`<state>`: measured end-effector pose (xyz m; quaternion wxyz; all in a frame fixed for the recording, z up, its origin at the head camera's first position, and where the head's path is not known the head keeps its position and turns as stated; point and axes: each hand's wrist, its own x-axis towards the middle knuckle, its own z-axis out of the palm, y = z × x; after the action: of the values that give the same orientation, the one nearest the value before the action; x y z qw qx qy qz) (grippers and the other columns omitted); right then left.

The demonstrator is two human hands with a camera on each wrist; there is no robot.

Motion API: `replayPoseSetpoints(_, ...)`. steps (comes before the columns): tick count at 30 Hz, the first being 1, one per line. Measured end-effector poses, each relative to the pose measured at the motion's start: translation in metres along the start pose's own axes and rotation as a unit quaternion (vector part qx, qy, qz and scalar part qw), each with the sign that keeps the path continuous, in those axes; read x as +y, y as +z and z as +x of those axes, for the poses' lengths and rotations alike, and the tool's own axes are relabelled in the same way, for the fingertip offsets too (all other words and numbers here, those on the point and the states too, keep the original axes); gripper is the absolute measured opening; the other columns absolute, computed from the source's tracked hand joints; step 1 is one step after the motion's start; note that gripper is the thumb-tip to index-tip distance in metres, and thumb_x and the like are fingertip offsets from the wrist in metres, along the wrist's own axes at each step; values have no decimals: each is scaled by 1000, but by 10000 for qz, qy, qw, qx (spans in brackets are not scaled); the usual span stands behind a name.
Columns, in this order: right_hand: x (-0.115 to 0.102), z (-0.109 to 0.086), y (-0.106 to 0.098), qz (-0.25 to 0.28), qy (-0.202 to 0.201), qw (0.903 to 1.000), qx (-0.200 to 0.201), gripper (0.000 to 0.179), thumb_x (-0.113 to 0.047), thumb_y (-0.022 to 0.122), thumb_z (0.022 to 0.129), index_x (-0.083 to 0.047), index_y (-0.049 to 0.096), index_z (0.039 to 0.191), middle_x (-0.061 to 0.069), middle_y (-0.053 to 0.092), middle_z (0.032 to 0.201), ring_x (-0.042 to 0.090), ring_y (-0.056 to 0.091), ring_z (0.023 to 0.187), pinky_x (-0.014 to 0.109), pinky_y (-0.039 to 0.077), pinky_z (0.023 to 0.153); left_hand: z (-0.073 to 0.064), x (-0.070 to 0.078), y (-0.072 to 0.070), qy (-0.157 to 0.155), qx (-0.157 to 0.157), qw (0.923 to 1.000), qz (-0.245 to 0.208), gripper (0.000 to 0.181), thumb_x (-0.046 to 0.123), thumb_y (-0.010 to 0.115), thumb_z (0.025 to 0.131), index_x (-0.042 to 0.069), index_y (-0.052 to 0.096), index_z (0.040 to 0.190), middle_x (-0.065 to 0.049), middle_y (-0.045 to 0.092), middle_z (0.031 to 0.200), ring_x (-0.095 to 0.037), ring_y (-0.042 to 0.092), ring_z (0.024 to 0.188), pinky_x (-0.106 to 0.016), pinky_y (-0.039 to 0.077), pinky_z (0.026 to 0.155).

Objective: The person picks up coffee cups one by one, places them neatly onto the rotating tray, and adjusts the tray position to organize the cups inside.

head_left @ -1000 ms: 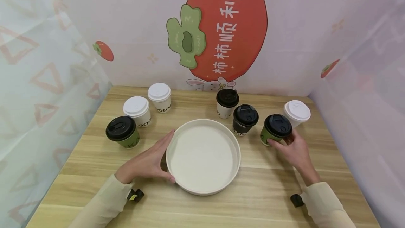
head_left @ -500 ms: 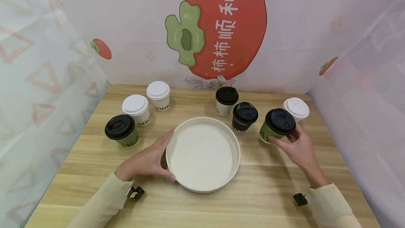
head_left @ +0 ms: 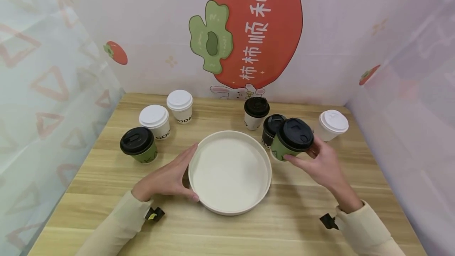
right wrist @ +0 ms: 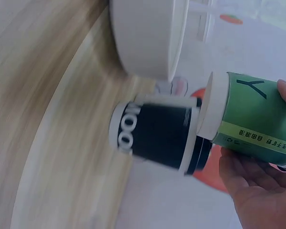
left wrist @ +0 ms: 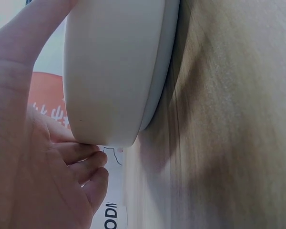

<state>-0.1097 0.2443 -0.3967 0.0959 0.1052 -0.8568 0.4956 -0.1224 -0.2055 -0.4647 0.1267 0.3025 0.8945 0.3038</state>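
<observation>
In the head view my right hand (head_left: pixel 321 165) grips a green paper cup with a black lid (head_left: pixel 294 135). The cup is raised off the table and tilted, between the tray's right side and the white-lidded cup. In the right wrist view the green cup's (right wrist: pixel 257 114) base points at the tray, its thumb and fingers either side. My left hand (head_left: pixel 167 179) spreads thumb and fingers along the left side of a round cream tray (head_left: pixel 269 169), touching its wall. A dark cup with a black lid (head_left: pixel 273 125) stands partly hidden behind the raised cup.
A white cup with a black lid (head_left: pixel 256 108) stands at the back. At right is a white-lidded cup (head_left: pixel 333 121). Two white-lidded cups (head_left: pixel 154 116) (head_left: pixel 179 100) and another green cup (head_left: pixel 142 155) stand on the left. A printed backdrop (head_left: pixel 149 74) borders the wooden table (head_left: pixel 231 236).
The right hand has lifted the green cup off the table and carried it left toward the tray, now in front of the dark cup. The left hand has stayed at the tray.
</observation>
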Motion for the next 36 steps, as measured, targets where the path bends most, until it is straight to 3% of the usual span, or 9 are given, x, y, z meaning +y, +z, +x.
replayPoseSetpoints(5,-9,8,23,327,-114,9987,-366,75,-3,93,78,-8,60,145,8,71,128,-4,68,113,13,56,99,1,-1,1,10,26,10000,16,154,77,88,64,6,2,170,-16,12,178,-37,20,164,-56,28,131)
replayPoseSetpoints(7,-13,10,33,321,-84,9982,-503,75,-6,93,78,-8,59,145,12,71,131,-4,67,116,13,55,100,1,-2,2,15,43,10000,18,154,76,89,64,6,2,170,-16,12,178,-37,20,164,-56,28,131)
replayPoseSetpoints(16,-32,13,82,713,-108,9896,-1243,79,-11,95,78,-14,57,147,7,70,138,24,68,129,29,57,106,2,-4,5,96,96,9999,-95,155,74,91,63,4,3,170,-18,12,178,-36,19,164,-56,26,131)
replayPoseSetpoints(21,-42,11,112,959,-198,9830,-1550,81,-12,95,78,-18,57,148,4,66,142,22,67,132,31,56,109,3,-4,4,148,56,9998,-98,154,72,91,65,3,2,170,-19,11,178,-38,18,164,-57,25,131)
replayPoseSetpoints(28,-51,5,154,1134,-397,9734,-1952,79,-12,97,76,-13,58,144,4,67,142,19,66,133,26,54,111,3,-5,4,357,171,9991,-133,153,68,94,64,4,4,170,-20,13,177,-39,21,163,-59,27,130)
replayPoseSetpoints(33,-51,0,175,1278,-365,9665,-2198,79,-13,97,76,-11,56,144,5,66,144,20,63,137,26,51,115,3,-7,6,472,227,9982,-293,148,65,95,64,11,9,171,-19,12,177,-38,20,163,-60,27,130)
replayPoseSetpoints(36,-51,-2,183,1218,-276,9653,-2293,80,-13,97,75,-11,56,144,4,66,145,19,62,138,26,50,116,3,-8,6,462,242,9978,-414,147,64,96,64,10,11,170,-21,12,177,-39,19,163,-60,27,130)
